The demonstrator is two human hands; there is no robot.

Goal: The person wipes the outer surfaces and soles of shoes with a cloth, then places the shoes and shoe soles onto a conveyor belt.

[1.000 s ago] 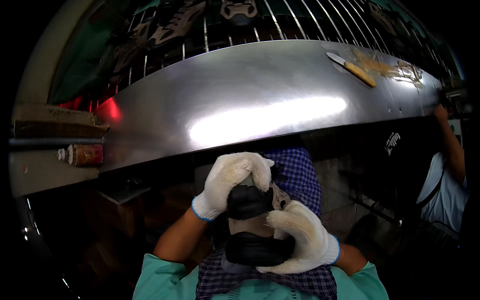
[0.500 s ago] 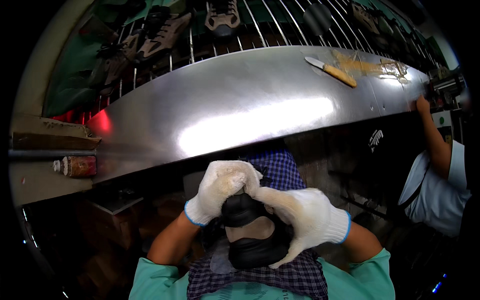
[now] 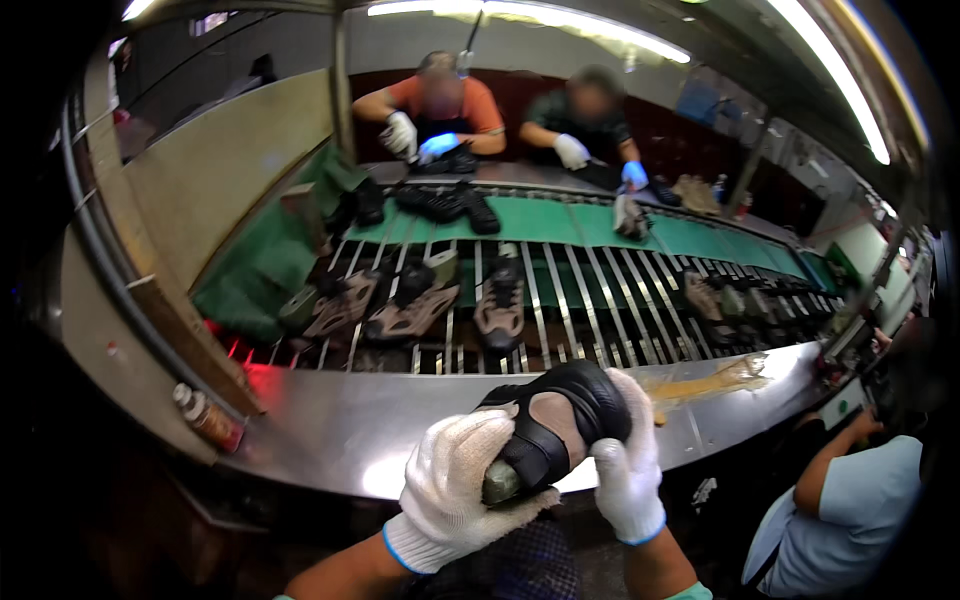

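We hold a black sandal [image 3: 560,425] above the steel bench [image 3: 330,430], between both gloved hands: our left hand [image 3: 470,490] is clamped around its heel end from below, our right hand [image 3: 630,465] grips its right side. Beyond lies a roller conveyor [image 3: 560,300] carrying shoes.

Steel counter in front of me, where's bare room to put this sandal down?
Bare steel counter lies left of your left hand, up to the spray can. Right of the sandal a yellow glue smear takes the surface. The roller rack behind is crowded with shoes.
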